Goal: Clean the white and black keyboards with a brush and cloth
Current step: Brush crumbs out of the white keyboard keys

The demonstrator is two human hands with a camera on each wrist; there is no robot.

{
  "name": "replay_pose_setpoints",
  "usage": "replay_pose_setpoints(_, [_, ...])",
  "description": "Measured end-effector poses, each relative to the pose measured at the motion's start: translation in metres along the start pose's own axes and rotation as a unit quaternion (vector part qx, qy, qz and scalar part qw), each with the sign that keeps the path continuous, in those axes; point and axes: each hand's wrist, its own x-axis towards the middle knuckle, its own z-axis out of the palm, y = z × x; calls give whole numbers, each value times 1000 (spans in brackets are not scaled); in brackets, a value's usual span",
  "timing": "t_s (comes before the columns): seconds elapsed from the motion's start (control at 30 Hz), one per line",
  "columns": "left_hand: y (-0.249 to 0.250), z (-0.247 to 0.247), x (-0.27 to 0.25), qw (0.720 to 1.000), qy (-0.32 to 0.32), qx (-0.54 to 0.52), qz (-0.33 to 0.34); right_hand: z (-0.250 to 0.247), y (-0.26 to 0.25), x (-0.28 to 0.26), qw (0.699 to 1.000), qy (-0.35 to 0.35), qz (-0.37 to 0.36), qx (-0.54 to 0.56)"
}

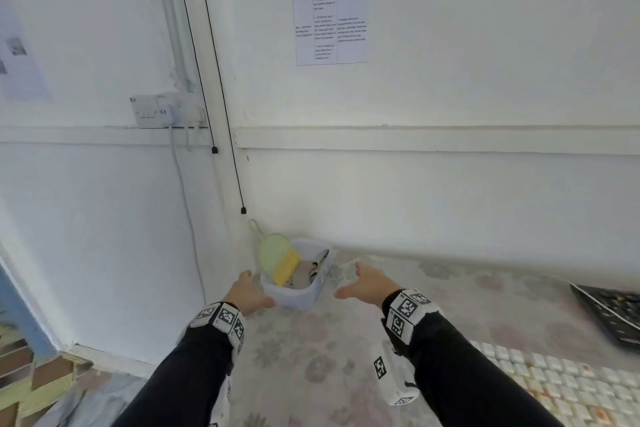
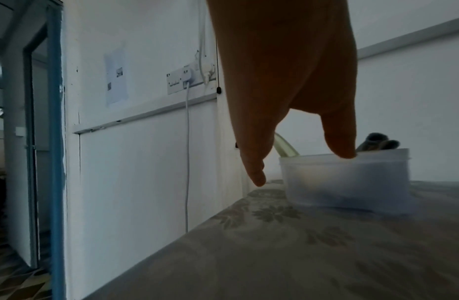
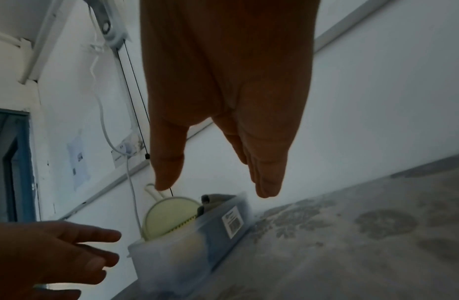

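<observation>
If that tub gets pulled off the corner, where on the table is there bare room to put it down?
The widest bare patch of flowered tablecloth lies between the two sleeves, in front of the tub. Another runs along the wall from the tub to the black keyboard. The near right is crowded by the white keyboard.

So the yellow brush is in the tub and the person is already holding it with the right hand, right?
Not quite. The brush is in the tub, but the right hand holds nothing. The head view shows it open beside the tub, as is the left hand.
</observation>
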Motion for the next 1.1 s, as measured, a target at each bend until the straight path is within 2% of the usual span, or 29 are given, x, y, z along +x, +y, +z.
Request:
replay_pose_setpoints(0.13, [-1,-8,25,999,-48,-6,20,33,-25,21,1000,-21,-6,-21])
replay_pose_setpoints(0.27, [-6,-12,49,995,-95,-23,21,57,-16,78,997,-43,-13,-63])
replay_pose_setpoints(0.33, [-17,-14,66,993,-107,-28,32,56,-29,70,997,-44,0,-61])
replay_pose_setpoints(0.4, [-48,-7,110,989,-133,-46,40,59,-34,70,997,-54,20,-53])
replay_pose_setpoints(0.47, [-58,-6,124,985,-150,-68,59,62,-33,74,997,-49,27,-60])
replay_pose_setpoints(0.67, [-20,-16,77,973,-173,-92,122,65,-29,80,996,-35,32,-73])
replay_pose_setpoints(0.9, [-16,4,64,979,-144,-80,120,50,-9,58,997,-37,12,-63])
replay_pose_setpoints(1.0, [-6,18,41,981,-124,-81,128,37,1,37,998,-37,1,-59])
replay_pose_setpoints(1.1, [0,35,20,974,-143,-106,138,25,13,14,998,-32,2,-56])
